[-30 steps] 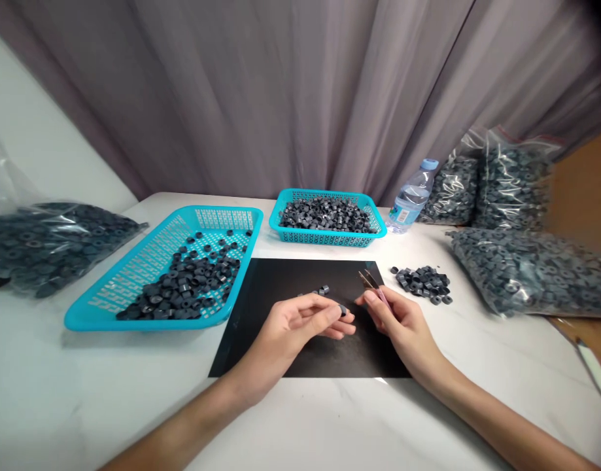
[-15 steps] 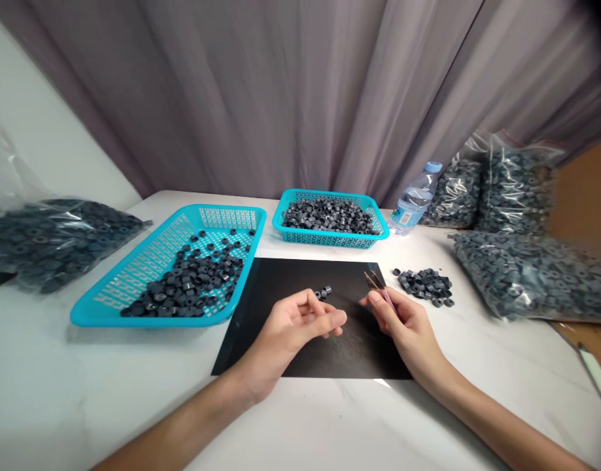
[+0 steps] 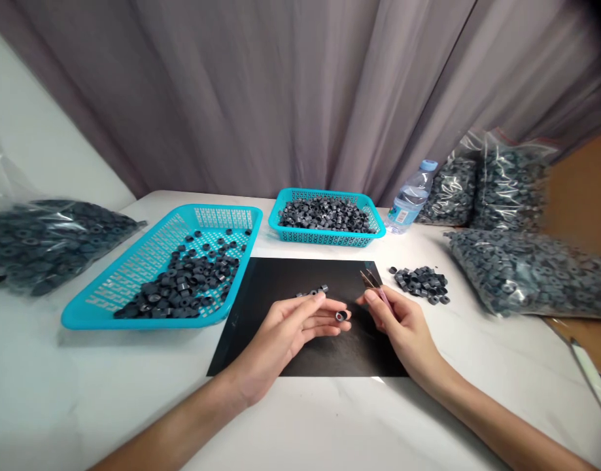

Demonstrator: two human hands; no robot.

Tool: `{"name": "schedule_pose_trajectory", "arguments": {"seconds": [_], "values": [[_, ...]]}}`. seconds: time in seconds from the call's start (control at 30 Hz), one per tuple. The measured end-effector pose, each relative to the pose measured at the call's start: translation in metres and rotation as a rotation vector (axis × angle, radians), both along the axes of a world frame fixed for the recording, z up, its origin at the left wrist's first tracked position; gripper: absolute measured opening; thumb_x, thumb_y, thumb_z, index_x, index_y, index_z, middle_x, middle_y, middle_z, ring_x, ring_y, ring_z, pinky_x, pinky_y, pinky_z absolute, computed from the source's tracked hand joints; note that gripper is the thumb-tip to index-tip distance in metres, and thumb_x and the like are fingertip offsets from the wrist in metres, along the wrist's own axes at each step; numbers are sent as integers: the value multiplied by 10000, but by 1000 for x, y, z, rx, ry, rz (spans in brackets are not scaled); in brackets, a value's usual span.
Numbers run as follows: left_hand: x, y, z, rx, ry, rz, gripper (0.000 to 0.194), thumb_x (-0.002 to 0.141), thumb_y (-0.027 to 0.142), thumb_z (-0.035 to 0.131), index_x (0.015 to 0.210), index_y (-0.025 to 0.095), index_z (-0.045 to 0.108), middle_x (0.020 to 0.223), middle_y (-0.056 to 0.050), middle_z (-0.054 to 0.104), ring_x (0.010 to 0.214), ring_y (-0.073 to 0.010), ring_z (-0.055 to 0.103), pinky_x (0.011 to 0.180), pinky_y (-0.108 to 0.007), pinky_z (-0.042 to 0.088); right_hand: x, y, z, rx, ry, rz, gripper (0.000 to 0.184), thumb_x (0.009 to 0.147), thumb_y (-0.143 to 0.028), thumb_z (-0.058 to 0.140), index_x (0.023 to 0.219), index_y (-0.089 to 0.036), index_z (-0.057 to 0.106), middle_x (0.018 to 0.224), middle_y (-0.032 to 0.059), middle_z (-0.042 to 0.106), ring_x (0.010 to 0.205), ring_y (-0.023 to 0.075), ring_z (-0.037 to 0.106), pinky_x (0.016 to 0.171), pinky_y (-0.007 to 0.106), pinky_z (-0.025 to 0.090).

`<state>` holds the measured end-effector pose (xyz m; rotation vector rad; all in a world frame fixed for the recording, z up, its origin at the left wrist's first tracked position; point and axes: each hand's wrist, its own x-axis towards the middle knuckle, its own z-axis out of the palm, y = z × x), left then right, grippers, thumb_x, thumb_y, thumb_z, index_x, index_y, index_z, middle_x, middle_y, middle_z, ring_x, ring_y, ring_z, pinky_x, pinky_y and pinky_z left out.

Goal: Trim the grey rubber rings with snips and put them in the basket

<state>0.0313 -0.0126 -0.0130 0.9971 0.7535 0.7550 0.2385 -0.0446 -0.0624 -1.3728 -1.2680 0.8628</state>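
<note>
A small dark-grey ring [image 3: 342, 316] rests on the loosely opened left hand [image 3: 300, 320]; the right hand [image 3: 401, 317] pinches pink-handled metal tweezers [image 3: 384, 299]. Leftward stands a turquoise perforated plastic basket [image 3: 153, 323]. Similar rings [image 3: 323, 288] beyond the left hand are half hidden; a clear plastic bag [image 3: 50, 239] is cropped.

Smooth plastic baskets [image 3: 143, 323], metal tweezers [image 3: 384, 297], matt sheet [image 3: 275, 278], glossy plastic bags [image 3: 530, 275], cloth curtain [image 3: 261, 98]

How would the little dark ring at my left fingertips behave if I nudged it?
The dark ring would probably roll, since its outline looks round. It might slip off easily, as it sits against your left hand with the thumb clear of it. It's likely light, being small and apparently hollow.
</note>
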Motion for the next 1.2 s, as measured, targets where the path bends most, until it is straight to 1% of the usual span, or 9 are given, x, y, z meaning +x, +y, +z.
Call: {"name": "schedule_pose_trajectory", "arguments": {"seconds": [0.1,0.27,0.47,0.7,0.8,0.93,1.0,1.1,1.2], "values": [[-1,-1,3,8,5,-25,260,939,315,668,1041,113,797,1116,-132,788,1051,-272,739,1004,-372,530,0,0,1,3,-1,-7,418,971,-567,572,872,-173,671,621,-42,399,583,126,384,538,261,314],[-1,-1,8,-6,41,-39,227,877,206,731,1083,137,796,1035,-93,806,1012,-213,733,1009,-324,515,0,0,0,5,-1,-4,421,970,-569,571,888,-171,676,627,-40,400,585,127,382,524,257,306],[-2,1,6,-34,22,-21,232,871,234,764,1083,145,792,1117,-90,784,985,-176,717,950,-275,526,0,0,-1,-2,-1,5,417,971,-564,575,895,-168,682,625,-36,408,586,128,391,521,255,313],[-4,1,14,23,-19,30,191,876,268,773,1013,136,792,1017,-71,774,857,-105,667,777,-166,525,1,0,-3,-26,-12,15,426,973,-577,563,862,-180,671,638,-36,399,595,129,382,539,265,295],[-13,10,27,48,-76,211,180,859,288,788,963,141,779,973,-61,753,812,-92,639,728,-151,519,0,0,-4,-34,-13,30,427,971,-582,560,859,-185,671,647,-34,396,600,130,380,543,268,285],[-36,35,43,252,-125,701,118,803,217,802,871,154,730,928,-35,694,882,-121,639,776,-183,516,-1,0,-4,-30,-11,40,431,971,-586,555,856,-188,671,652,-30,404,607,136,392,549,271,293],[-49,48,45,347,-45,915,209,771,187,800,961,194,713,911,-13,675,926,-141,645,898,-237,502,-1,0,-5,-26,-12,44,435,973,-587,548,855,-187,669,651,-31,398,608,137,387,550,270,296],[-63,61,41,422,169,1009,328,779,218,777,1091,250,678,1050,-29,676,1153,-209,606,1098,-351,413,-2,0,-4,-20,-23,52,437,976,-583,544,851,-183,668,657,-32,395,609,135,378,552,268,301],[-65,62,36,628,420,994,263,824,282,736,1084,274,689,1285,-38,617,1313,-255,509,1127,-382,388,-3,1,-2,-17,-31,56,448,975,-589,538,849,-179,666,657,-32,396,606,134,375,549,268,301]]}}
